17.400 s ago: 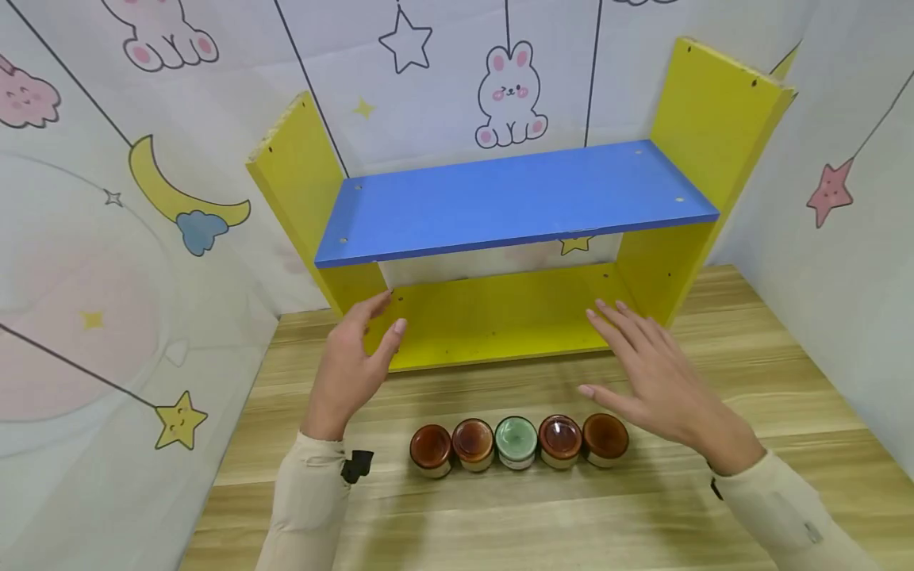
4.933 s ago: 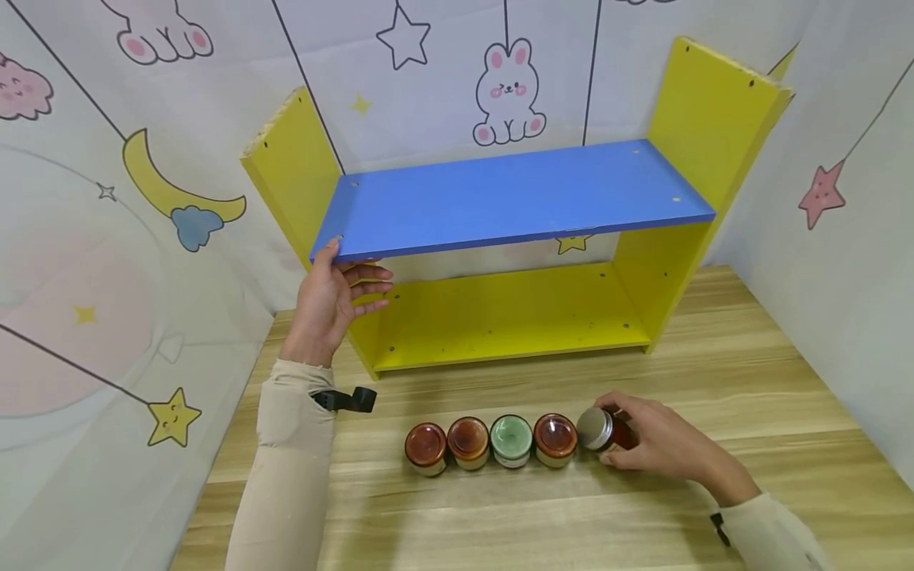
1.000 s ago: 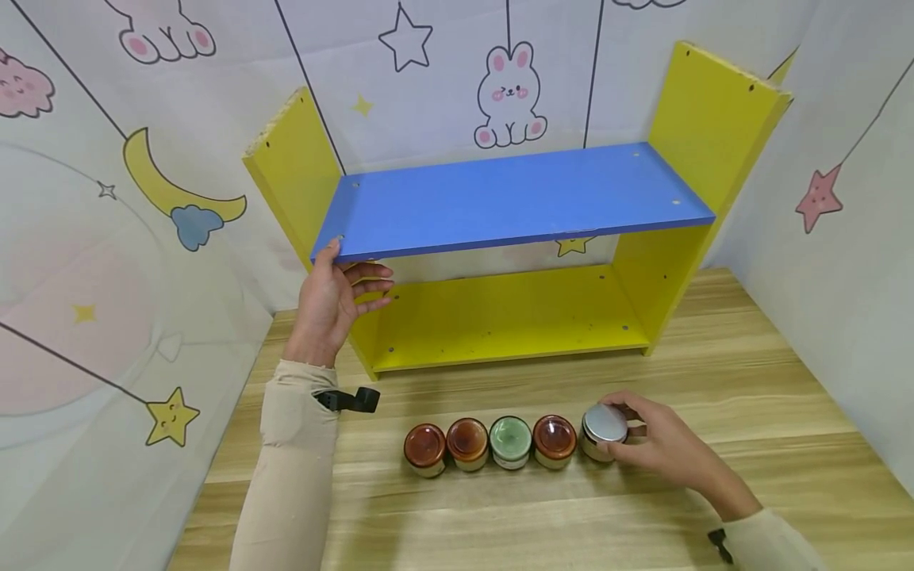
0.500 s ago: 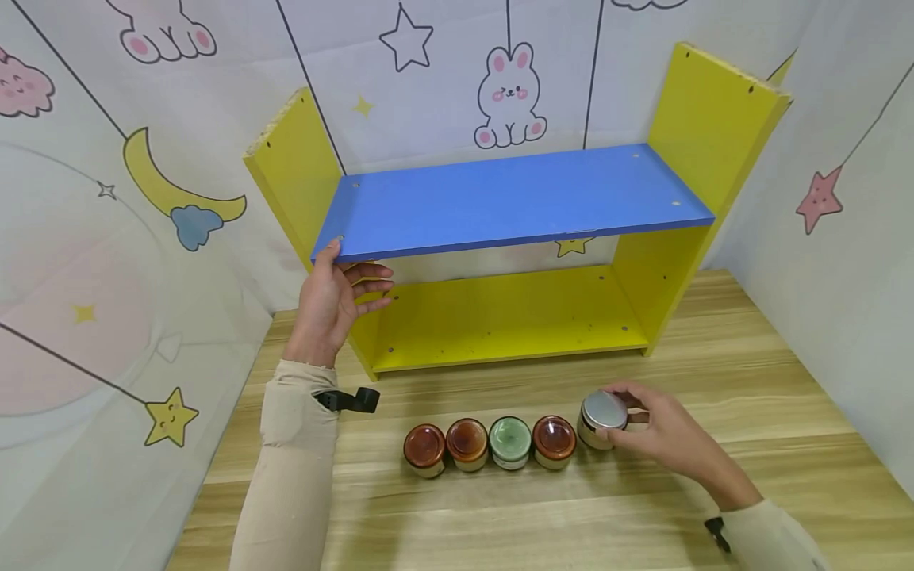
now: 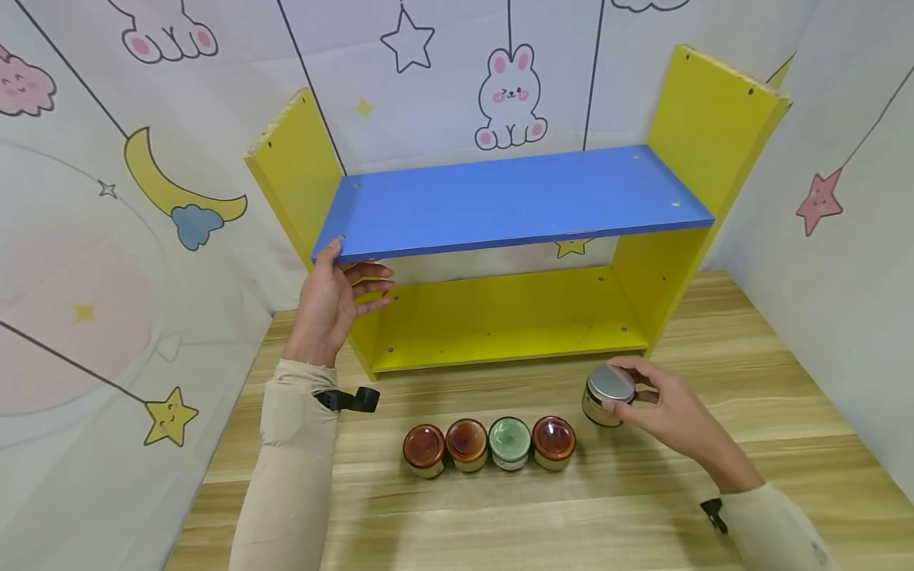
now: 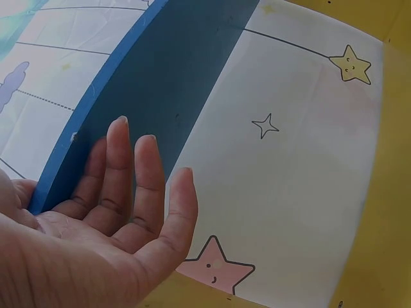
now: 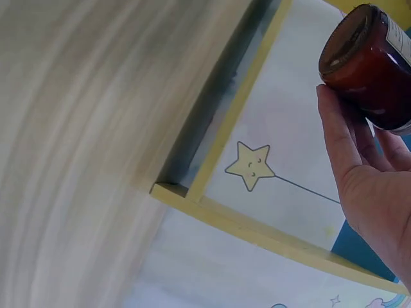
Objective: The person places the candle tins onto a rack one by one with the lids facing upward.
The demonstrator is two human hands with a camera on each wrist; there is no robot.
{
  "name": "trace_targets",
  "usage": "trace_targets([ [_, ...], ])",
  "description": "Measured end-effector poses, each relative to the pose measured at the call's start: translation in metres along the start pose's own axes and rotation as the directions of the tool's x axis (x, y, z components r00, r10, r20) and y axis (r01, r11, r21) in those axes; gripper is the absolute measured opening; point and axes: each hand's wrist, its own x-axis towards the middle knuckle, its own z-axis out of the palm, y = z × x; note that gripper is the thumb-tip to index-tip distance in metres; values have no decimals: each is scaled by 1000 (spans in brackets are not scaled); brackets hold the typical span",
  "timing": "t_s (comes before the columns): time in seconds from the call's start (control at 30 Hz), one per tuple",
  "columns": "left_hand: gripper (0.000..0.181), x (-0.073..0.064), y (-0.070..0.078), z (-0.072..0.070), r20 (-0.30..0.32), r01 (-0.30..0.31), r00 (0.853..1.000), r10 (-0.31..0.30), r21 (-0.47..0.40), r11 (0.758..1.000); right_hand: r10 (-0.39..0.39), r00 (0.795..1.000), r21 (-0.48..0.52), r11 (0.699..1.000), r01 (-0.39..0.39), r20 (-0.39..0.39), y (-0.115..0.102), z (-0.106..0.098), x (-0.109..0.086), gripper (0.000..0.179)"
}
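Note:
My right hand [image 5: 671, 416] holds an amber glass jar [image 7: 369, 67] by its sides, thumb on the near side and fingers on the far side. This jar stands upright, its silver lid [image 5: 612, 382] on top, above the table in front of the yellow-and-blue shelf unit. My left hand [image 5: 327, 305] grips the front left corner of the blue shelf board [image 5: 514, 198], thumb on top and fingers loosely spread underneath. In a row on the table stand a green jar [image 5: 510, 440] and brown jars [image 5: 554, 438], glass bottoms facing up.
The shelf unit's yellow bottom board [image 5: 500, 317] lies below the blue one, between yellow side panels [image 5: 714, 127]. Wood-patterned table [image 5: 500, 523] surrounds the jars. A cloth backdrop [image 5: 443, 103] printed with rabbits and stars hangs behind and at both sides.
The rightmost jar, earlier bottom-up in the row, has been turned lid-up. Over the last second my right hand has carried it away from the row toward the shelf unit. My left hand stays put.

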Motion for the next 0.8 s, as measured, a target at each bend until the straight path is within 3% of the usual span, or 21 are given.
trace_targets([
  [0.47, 54, 0, -1, 1, -5, 6, 1000, -6, -4, 1000, -52, 997, 113, 992, 59, -61, -14, -15, 15, 55],
  [0.8, 54, 0, -2, 1, 1, 4, 1000, -4, -4, 1000, -101, 986, 112, 987, 117, -133, -32, -29, 29, 49],
])
